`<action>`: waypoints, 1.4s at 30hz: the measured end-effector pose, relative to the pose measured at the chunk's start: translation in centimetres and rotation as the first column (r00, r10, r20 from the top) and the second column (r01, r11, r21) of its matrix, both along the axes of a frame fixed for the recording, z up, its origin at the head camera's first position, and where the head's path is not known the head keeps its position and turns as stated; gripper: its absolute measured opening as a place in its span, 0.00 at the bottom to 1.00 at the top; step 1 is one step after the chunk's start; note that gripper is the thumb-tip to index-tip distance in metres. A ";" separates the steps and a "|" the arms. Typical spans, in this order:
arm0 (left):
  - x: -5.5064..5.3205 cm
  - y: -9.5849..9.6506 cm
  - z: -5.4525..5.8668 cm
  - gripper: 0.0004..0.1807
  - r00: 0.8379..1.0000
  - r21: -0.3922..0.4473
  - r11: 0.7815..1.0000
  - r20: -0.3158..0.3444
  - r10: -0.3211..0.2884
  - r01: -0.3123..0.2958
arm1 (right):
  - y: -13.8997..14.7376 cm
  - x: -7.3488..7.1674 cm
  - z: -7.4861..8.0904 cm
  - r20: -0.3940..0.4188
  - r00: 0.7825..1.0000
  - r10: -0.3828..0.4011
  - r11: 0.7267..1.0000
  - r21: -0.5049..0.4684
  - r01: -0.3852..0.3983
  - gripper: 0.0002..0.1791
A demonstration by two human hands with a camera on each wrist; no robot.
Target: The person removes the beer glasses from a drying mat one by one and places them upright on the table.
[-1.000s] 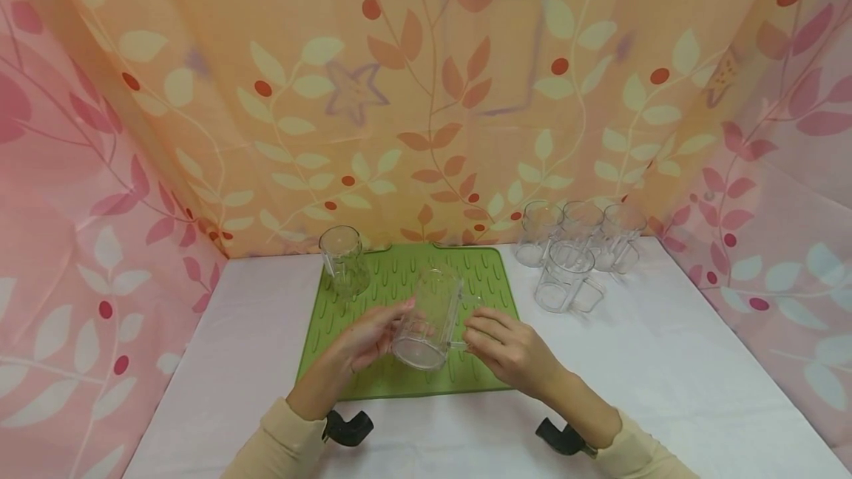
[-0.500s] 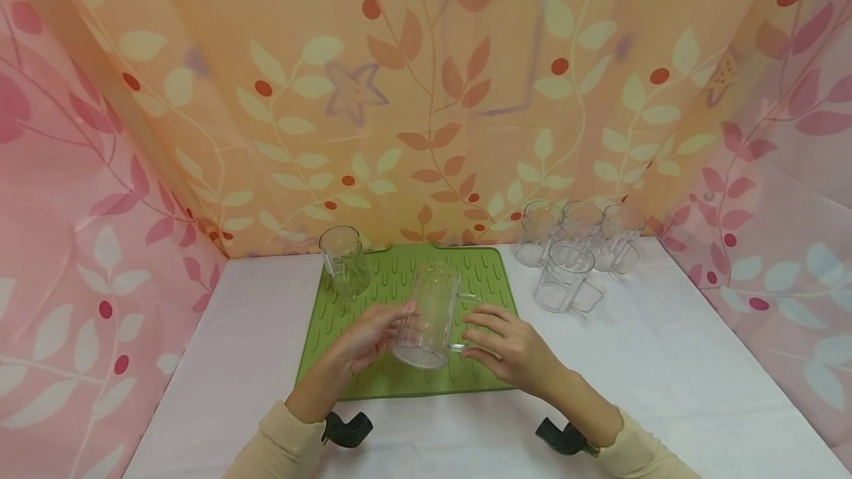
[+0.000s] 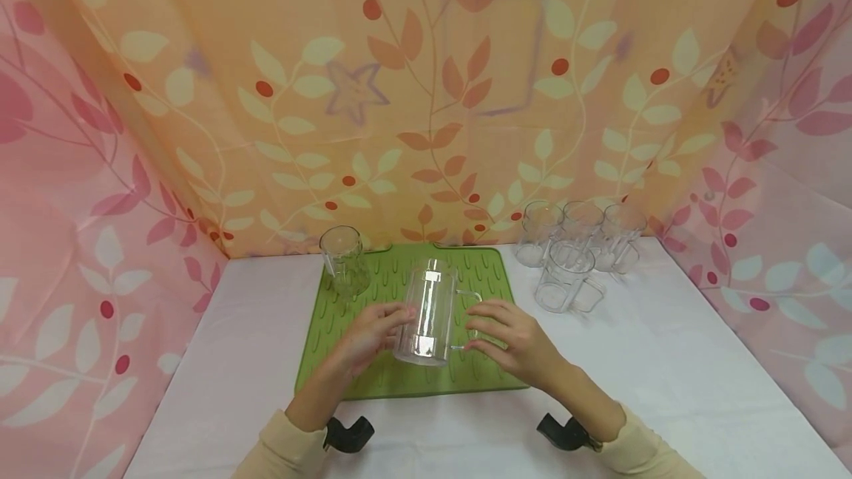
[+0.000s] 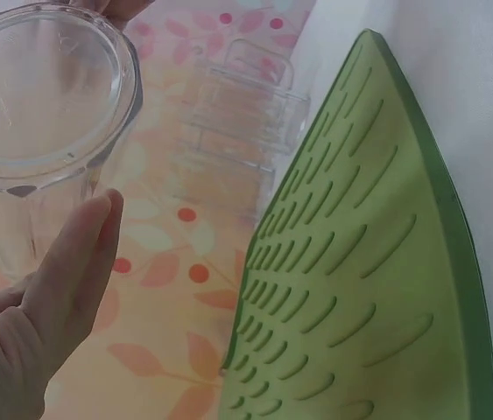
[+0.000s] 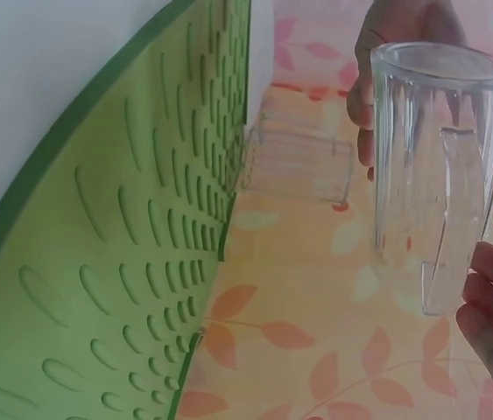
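My left hand grips the body of a clear glass mug from its left side, thumb in front. Slightly tilted, the mug is held up over a green drying mat, its handle pointing right. The left wrist view looks onto the round base of the mug, with the thumb beside it. My right hand is at the handle, its fingers spread and loosely bent. In the right wrist view its fingertips lie right beside the handle, not wrapped round it.
Another clear mug stands on the mat's back left corner. Several more clear mugs stand close together at the back right of the white tablecloth. Patterned cloth hangs behind and at both sides.
My right fingers have loosened from the handle and spread. The mug has turned a little more upright in my left hand, its handle showing more. The other mugs stay put.
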State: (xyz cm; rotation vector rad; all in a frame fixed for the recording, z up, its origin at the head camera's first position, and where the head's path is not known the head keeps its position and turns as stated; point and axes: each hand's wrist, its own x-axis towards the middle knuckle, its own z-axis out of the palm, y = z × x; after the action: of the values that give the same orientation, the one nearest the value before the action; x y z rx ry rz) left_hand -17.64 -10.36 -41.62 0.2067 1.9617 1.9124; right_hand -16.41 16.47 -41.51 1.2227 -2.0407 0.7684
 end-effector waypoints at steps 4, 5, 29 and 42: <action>0.3 0.2 0.1 0.29 0.999 -0.012 0.999 -0.019 0.039 -0.039 | 0.2 -0.2 0.1 0.012 1.000 0.010 0.999 -0.041 -0.009 0.14; 0.3 0.3 0.1 0.29 0.999 -0.011 0.999 -0.024 0.046 -0.046 | 0.2 -0.3 0.1 0.016 1.000 0.014 0.999 -0.052 -0.013 0.14; 1.8 0.9 -1.2 0.35 0.956 -0.024 0.982 -0.232 0.179 -0.190 | 1.7 -1.8 1.1 0.240 0.970 -0.038 0.982 -0.168 0.080 0.23; 2.5 1.3 -1.8 0.36 0.925 0.025 0.995 -0.367 0.098 -0.095 | 2.0 -1.9 1.4 0.436 0.899 -0.023 0.979 -0.175 0.110 0.19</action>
State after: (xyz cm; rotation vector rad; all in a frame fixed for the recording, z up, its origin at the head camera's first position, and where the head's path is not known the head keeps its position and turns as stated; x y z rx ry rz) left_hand -15.14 -9.09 -43.44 0.5137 2.2392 2.0624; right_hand -18.34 18.43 -40.12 0.9224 -2.2724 1.2671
